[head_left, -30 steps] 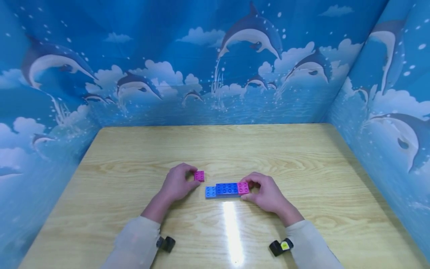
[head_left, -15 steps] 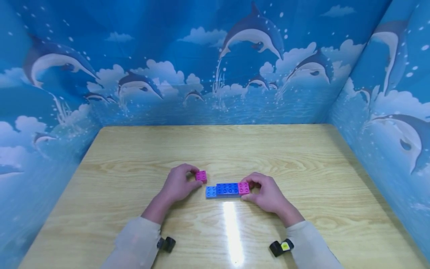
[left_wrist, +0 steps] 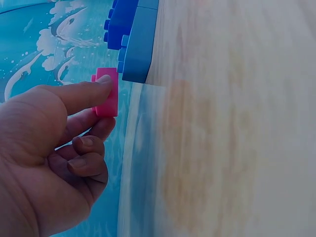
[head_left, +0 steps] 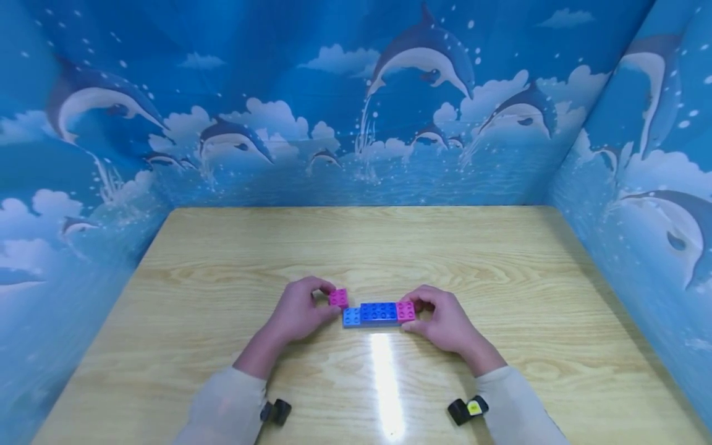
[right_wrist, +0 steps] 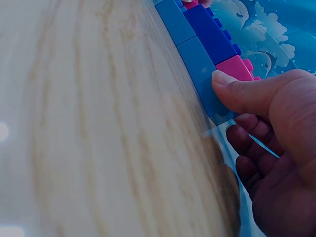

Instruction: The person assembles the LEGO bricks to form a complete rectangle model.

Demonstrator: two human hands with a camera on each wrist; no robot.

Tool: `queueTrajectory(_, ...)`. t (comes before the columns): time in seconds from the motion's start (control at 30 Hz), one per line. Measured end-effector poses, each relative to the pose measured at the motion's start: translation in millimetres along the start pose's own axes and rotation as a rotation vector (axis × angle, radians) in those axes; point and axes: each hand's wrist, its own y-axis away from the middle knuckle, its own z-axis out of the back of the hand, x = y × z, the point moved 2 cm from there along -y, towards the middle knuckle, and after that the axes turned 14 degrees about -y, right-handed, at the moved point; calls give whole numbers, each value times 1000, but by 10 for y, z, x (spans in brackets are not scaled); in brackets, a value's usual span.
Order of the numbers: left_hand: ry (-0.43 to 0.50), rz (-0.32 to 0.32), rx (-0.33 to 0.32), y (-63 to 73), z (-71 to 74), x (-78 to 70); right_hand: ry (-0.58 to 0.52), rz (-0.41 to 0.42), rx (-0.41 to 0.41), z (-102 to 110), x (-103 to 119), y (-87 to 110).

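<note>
My left hand (head_left: 301,310) pinches a small pink toy brick (head_left: 338,298) between thumb and fingers, studs up. In the left wrist view that brick (left_wrist: 106,92) hangs above the table, close to the end of the light blue lower layer (left_wrist: 140,49). On the table lies a row of joined bricks: light blue bricks (head_left: 351,317) below, a dark blue brick (head_left: 379,312) and a second pink brick (head_left: 405,311) on top. My right hand (head_left: 443,318) grips the row's right end, its thumb (right_wrist: 229,85) against the lower light blue brick (right_wrist: 201,74).
The wooden table (head_left: 445,247) carries a bright light streak (head_left: 385,383) in front of the row. A dolphin-print curtain (head_left: 334,142) closes off the back and both sides. Black wrist cameras (head_left: 276,411) sit below both cuffs.
My left hand has moved right with its pink brick, from beside the row to just behind the row's left end. My right hand has kept its hold on the right end.
</note>
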Motion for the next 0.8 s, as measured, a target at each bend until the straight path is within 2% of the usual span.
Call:
queueTrajectory(0.4, 64, -41, 28, 73, -13, -18, -5, -8, 0, 0, 11, -1)
queueTrajectory(0.8, 76, -99, 45, 112, -28, -47, -14, -13, 3, -2, 14, 1)
